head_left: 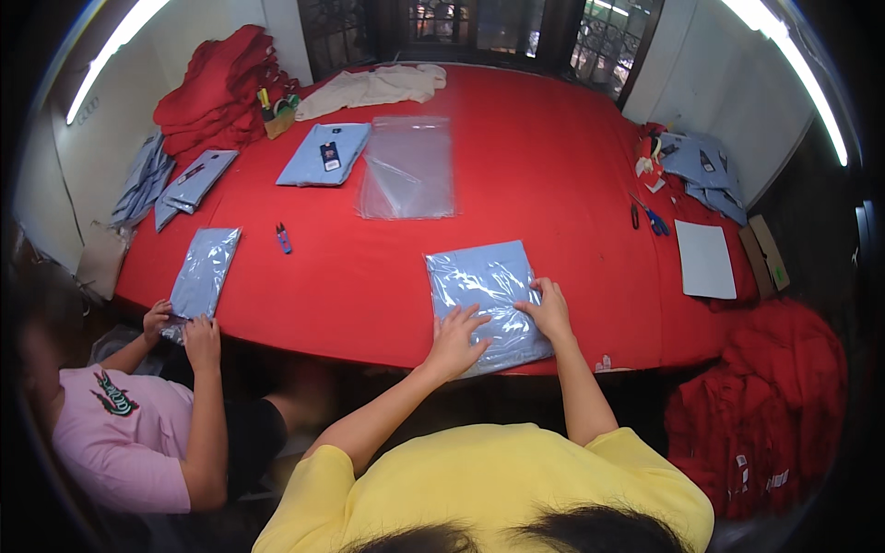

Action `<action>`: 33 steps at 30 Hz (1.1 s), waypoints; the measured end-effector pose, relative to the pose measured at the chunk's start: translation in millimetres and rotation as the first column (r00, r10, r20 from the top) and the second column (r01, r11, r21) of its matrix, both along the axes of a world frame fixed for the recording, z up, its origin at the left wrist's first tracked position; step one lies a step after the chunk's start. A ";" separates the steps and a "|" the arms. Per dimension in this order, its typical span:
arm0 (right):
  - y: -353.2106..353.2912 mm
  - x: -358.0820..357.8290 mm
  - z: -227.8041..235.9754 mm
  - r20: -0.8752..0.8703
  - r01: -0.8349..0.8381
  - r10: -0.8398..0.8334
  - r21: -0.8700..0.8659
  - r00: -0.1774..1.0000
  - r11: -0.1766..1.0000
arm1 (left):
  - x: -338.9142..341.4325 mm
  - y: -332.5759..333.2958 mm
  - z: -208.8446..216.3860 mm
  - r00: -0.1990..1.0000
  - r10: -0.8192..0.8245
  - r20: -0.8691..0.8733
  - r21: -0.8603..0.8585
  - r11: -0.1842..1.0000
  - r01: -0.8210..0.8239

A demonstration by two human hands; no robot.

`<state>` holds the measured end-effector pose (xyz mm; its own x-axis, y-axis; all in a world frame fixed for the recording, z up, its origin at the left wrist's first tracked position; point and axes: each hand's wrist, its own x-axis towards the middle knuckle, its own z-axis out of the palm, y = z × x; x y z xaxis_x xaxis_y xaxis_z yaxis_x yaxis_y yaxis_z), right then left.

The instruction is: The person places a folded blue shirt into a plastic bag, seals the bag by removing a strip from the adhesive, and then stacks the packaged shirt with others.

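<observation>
The folded light blue garment in a glossy clear plastic bag [484, 276] lies flat on the red cloth-covered table [359, 286], at the near edge, directly in front of the person in the yellow shirt [489, 488]; the left hand [456, 339] rests on the lower left part of the bagged garment, palm down, fingers spread wide; the right hand [548, 311] is at the right edge of the same bag, fingers bent and thumb apart, reaching inward over the film; whether its fingertips grip the film cannot be told; beyond the bag lies a flat stack of transparent rectangular plastic bags [419, 166], with a folded light blue garment bearing a dark oblong tag [309, 166] just beside it on the left; a pair of small blue-handled snips [284, 241] lies farther left; at the left table edge, a co-worker in a pink shirt [138, 452] has both hands at the near end of a second bagged light blue garment [205, 267]; on the right side, blue-handled scissors [656, 221] lie near a white rectangular sheet [705, 260]; a heap of red garments [756, 405] stands beside the table at the lower right.
</observation>
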<state>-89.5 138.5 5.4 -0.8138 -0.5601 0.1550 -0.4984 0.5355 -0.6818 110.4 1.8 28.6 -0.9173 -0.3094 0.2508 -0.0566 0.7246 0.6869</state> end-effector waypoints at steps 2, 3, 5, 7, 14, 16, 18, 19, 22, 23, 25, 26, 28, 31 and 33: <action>-2.2 1.6 2.2 -0.016 0.030 -0.030 0.022 0.999 0.999 | 16.8 -6.8 86.5 0.969 -0.075 -0.236 -0.029 0.997 0.070; 1.5 -2.1 -2.0 -0.025 0.055 -0.054 0.030 0.998 0.998 | 32.7 -2.7 139.3 0.891 -0.109 -0.441 -0.043 0.994 0.100; 8.0 0.3 -6.6 -0.031 0.068 -0.068 0.008 0.997 0.998 | 77.5 5.5 232.8 0.639 -0.214 -0.738 -0.248 0.968 0.038; 5.9 2.5 -10.4 -0.021 0.063 -0.062 0.021 0.998 0.998 | 120.0 28.4 279.8 0.512 -0.216 -0.832 -0.273 0.961 -0.038; 5.7 -14.3 -18.0 0.007 0.067 -0.066 -0.028 0.998 0.997 | 173.4 97.1 295.1 0.636 -0.036 -0.771 -0.232 0.946 -0.228; 0.9 -8.4 -11.7 0.032 0.059 -0.058 -0.017 0.998 0.998 | 167.6 82.7 289.5 0.505 -0.297 -0.811 -0.409 0.904 -0.124; -3.1 -9.9 -11.8 0.046 0.037 -0.036 -0.008 0.998 0.999 | 163.2 75.7 284.1 0.325 -0.438 -0.838 -0.461 0.887 0.009; -0.4 -11.7 -12.7 0.050 0.030 -0.030 -0.011 0.998 0.999 | 157.6 76.3 280.2 0.235 -0.450 -0.861 -0.446 0.892 0.074; -1.3 -7.8 -10.0 0.060 0.028 -0.027 -0.024 0.998 0.999 | 149.7 87.5 268.8 0.145 -0.381 -0.913 -0.358 0.920 0.160; 1.7 -11.1 -13.2 0.040 0.032 -0.031 -0.020 0.999 0.999 | 145.8 66.4 261.5 0.121 -0.497 -0.860 -0.481 0.866 0.137; 12.9 -31.7 -21.2 -0.034 0.077 -0.078 -0.022 0.996 0.997 | 147.3 50.4 253.6 0.166 -0.538 -0.826 -0.504 0.838 0.208; 8.5 -31.9 -29.9 -0.058 0.070 -0.072 -0.025 0.996 0.997 | 155.4 52.3 258.2 0.215 -0.547 -0.809 -0.505 0.834 0.221; 4.6 -25.4 -38.7 -0.023 0.046 -0.047 -0.008 0.999 0.999 | 169.7 67.8 263.6 0.303 -0.535 -0.789 -0.497 0.845 0.200; 1.8 -13.7 -15.4 0.058 0.045 -0.047 0.034 0.997 0.998 | 177.1 79.3 259.9 0.334 -0.528 -0.781 -0.483 0.849 0.212; 4.9 -14.2 -14.2 0.060 0.063 -0.064 0.025 0.996 0.998 | 175.1 79.7 257.7 0.311 -0.546 -0.778 -0.484 0.837 0.257</action>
<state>-103.8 143.4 -8.8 -0.8553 -0.5101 0.0914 -0.4207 0.5805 -0.6971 285.5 81.4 286.3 -0.1351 0.2290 0.9640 0.7974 0.6027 -0.0314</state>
